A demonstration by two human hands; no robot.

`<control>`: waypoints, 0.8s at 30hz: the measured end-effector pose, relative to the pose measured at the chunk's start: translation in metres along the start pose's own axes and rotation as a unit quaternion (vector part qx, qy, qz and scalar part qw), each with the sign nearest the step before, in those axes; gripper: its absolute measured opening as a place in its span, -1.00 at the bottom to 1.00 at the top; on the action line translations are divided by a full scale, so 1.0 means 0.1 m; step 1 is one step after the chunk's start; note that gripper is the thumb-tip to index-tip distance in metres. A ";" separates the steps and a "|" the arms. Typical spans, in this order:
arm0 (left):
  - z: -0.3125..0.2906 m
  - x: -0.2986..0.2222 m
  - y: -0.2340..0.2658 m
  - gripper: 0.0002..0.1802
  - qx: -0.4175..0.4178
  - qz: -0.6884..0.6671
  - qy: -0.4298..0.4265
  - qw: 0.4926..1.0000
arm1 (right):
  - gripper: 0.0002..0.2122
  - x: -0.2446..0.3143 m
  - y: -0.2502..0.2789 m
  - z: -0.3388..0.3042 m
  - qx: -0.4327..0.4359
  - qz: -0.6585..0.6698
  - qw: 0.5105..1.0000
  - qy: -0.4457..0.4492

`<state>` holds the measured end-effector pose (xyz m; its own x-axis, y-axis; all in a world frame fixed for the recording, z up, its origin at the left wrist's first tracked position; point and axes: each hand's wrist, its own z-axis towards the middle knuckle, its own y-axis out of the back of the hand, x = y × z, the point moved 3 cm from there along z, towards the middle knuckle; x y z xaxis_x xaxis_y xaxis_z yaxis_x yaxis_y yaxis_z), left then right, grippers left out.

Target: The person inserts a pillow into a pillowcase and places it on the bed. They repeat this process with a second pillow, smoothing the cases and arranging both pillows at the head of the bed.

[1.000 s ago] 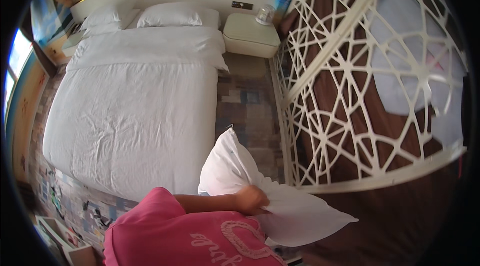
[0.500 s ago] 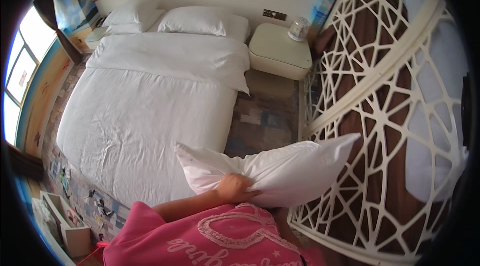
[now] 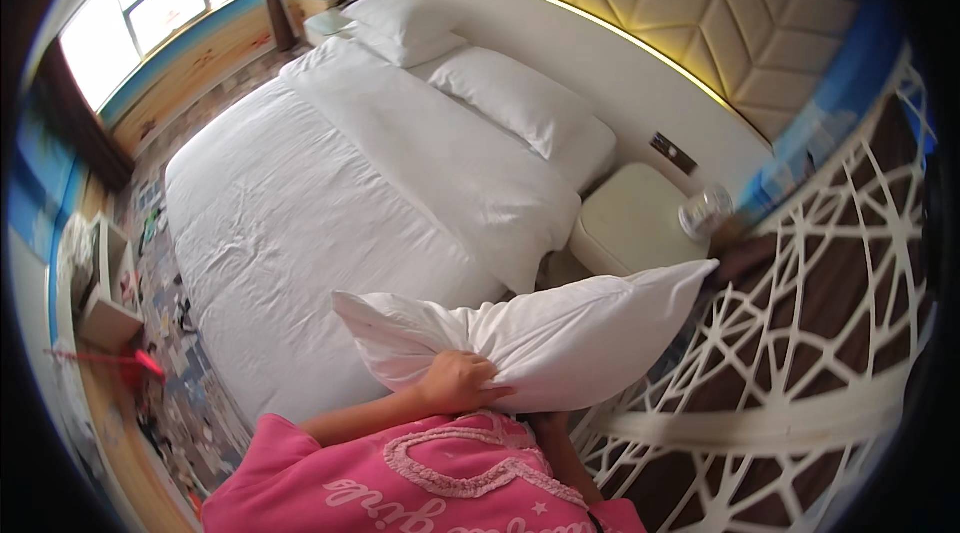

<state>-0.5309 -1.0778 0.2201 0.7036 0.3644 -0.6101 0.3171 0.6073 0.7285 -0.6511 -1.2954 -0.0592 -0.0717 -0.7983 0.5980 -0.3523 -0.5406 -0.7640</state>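
A white pillow (image 3: 580,333) is held up in front of my body, over the near side of the bed. My left hand (image 3: 460,380) is closed on its near edge, and the fabric bunches into folds around the fingers. Below the pillow's lower edge a bit of my right hand (image 3: 547,421) shows at the end of the right forearm; its fingers are hidden by the pillow. Beyond lies the bed (image 3: 310,213), spread with a white duvet folded back near the top. Two more pillow stacks rest at the headboard, including a white pillow (image 3: 515,98) nearest the nightstand.
A pale nightstand (image 3: 630,218) with a clear glass vessel (image 3: 705,211) stands right of the bed. At the right rises a white lattice screen (image 3: 790,333). On the left are a pale open box-like unit (image 3: 110,283), a red object (image 3: 145,368) and a window (image 3: 165,8).
My view has turned to the right, so the bed appears tilted and the nightstand nearer. My left hand keeps its hold on the pillow; part of my right hand now shows beneath it.
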 end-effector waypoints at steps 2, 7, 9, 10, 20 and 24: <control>0.33 -0.02 0.04 -0.47 -0.032 0.002 -0.024 0.999 | -0.52 0.41 -0.27 0.60 -0.002 -0.019 1.000 0.008; 1.44 0.20 0.12 -0.49 -0.138 -0.015 -0.055 0.989 | -0.51 1.58 -1.11 2.10 -0.007 -0.112 0.991 0.073; 1.93 0.42 0.14 -0.48 -0.165 -0.013 -0.032 0.986 | -0.50 2.15 -1.40 2.65 -0.012 -0.160 0.980 0.120; 2.21 0.55 0.17 -0.50 -0.174 -0.010 -0.011 0.985 | -0.50 2.47 -1.54 2.88 -0.018 -0.185 0.971 0.151; 3.74 2.02 -0.30 -0.58 -0.130 -0.235 0.189 0.945 | -0.46 3.83 -3.23 4.37 -0.173 -0.394 0.869 0.244; 4.12 2.24 -0.53 -0.58 -0.122 -0.333 0.227 0.907 | -0.54 4.07 -3.18 5.44 -0.073 -0.548 0.789 0.267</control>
<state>-0.1280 -1.3194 0.1730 0.0561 0.0776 -0.9954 0.3865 0.9175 0.0933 -0.0603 -1.5928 0.2957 -0.0173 0.3750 0.9269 -0.5771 -0.7607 0.2971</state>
